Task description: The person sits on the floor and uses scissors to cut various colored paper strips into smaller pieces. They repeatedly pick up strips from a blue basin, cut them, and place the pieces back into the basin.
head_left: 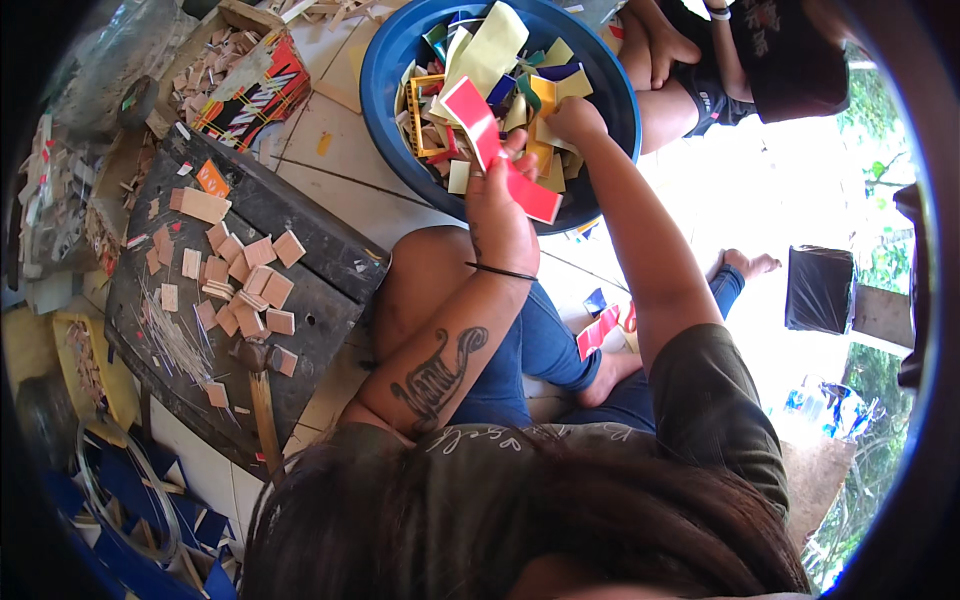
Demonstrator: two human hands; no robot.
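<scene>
My left hand (503,205) is closed around a red strip with pale edges (472,112), which sticks out above and below the fingers. It is over the near rim of a round blue basin (622,95). My right hand (578,122) reaches inside the basin's right side, fingers curled down beside a yellow strip (543,95); what they grip is hidden. Loose pieces fill the basin: a large pale yellow sheet (500,45), a yellow frame-like piece (414,105), and blue and green scraps.
At left, a dark board (330,265) holds small wooden blocks (258,280), thin sticks (175,325) and a hammer (262,400). A patterned box of wood pieces (255,95) stands behind it. Another person's hand and leg (665,50) are beyond the basin. Red scraps (598,332) lie by a foot.
</scene>
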